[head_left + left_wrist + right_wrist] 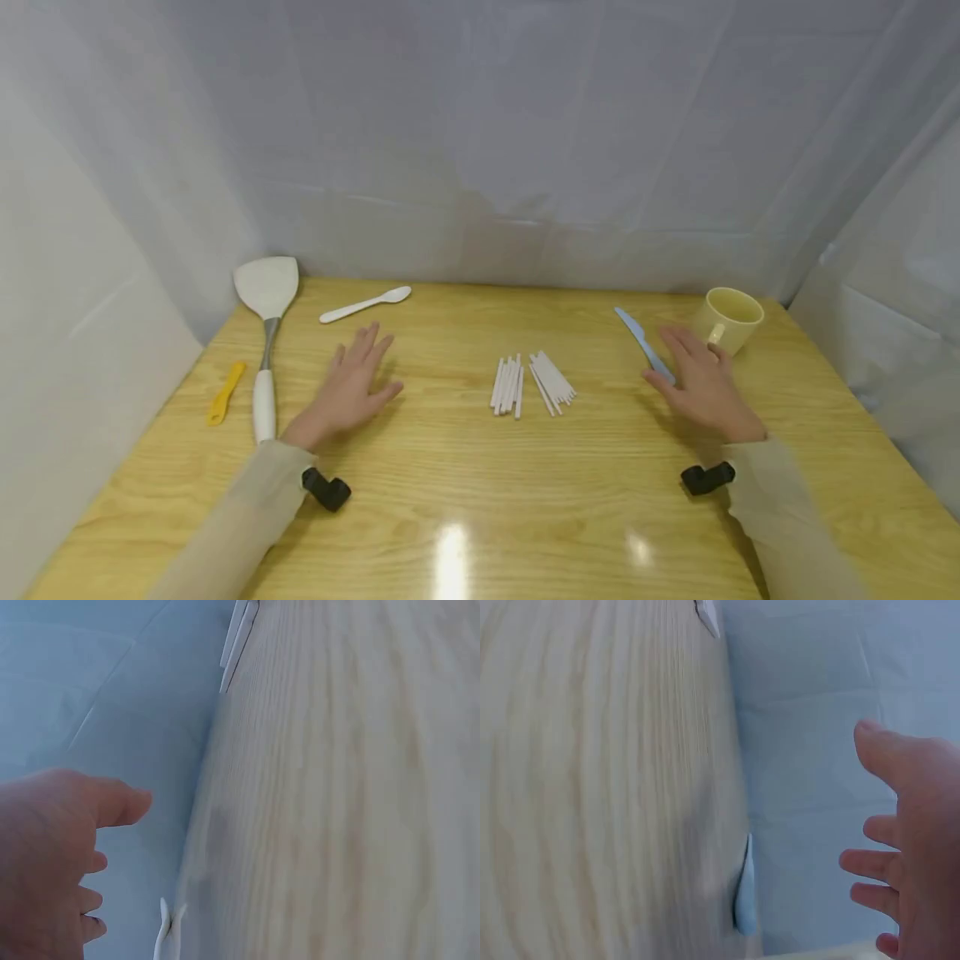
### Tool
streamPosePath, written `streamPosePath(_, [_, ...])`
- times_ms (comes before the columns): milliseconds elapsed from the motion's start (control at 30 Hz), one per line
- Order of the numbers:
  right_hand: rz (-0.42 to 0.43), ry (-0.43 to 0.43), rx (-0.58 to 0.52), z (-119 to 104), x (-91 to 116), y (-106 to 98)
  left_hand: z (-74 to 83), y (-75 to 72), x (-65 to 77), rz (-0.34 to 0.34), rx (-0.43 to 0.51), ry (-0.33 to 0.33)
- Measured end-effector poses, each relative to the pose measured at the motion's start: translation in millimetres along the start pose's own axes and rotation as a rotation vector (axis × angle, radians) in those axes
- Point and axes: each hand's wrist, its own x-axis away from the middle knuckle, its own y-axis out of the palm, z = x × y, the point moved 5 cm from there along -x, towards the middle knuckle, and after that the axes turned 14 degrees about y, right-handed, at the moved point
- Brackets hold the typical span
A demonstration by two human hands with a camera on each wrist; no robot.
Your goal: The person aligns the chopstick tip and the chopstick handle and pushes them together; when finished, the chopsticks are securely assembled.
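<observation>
My left hand (347, 392) is held over the left part of the table, fingers spread, holding nothing. A white plastic spoon (366, 306) lies just beyond its fingertips; the left wrist view catches part of that spoon (166, 934) low down. On the right, my other hand (705, 387) is also empty, its fingers loosely extended. Its thumb overlaps the handle end of a light blue plastic knife (637, 335) in the head view. In the right wrist view the knife (745, 896) appears apart from the hand (930, 840). A yellow mug (738, 332) stands behind these fingers, handle toward me.
Two small bundles of white sticks, one left (509, 383) and one right (553, 382), lie mid-table. At the far left are a white spatula (266, 285) with a long handle and a small yellow utensil (227, 393). Pale curtains (480, 150) enclose the table's back and sides.
</observation>
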Motion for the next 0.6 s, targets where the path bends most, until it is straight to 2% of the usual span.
streamPosePath(200, [-0.059,0.012,-0.015,-15.4,0.2,12.6,11.7,7.9,-8.2,0.047,0.083,0.055])
streamPosePath(333, [-0.053,-0.034,-0.002,-30.0,-2.9,21.0,17.8,16.8,-13.9,0.080,0.113,0.094])
streamPosePath(467, [-0.032,-0.076,-0.048,-41.6,-7.6,29.9,25.4,24.1,-19.5,0.113,0.153,0.125])
streamPosePath(600, [-0.073,-0.070,-0.137,-50.2,-12.4,41.3,32.4,30.2,-24.3,0.131,0.186,0.150])
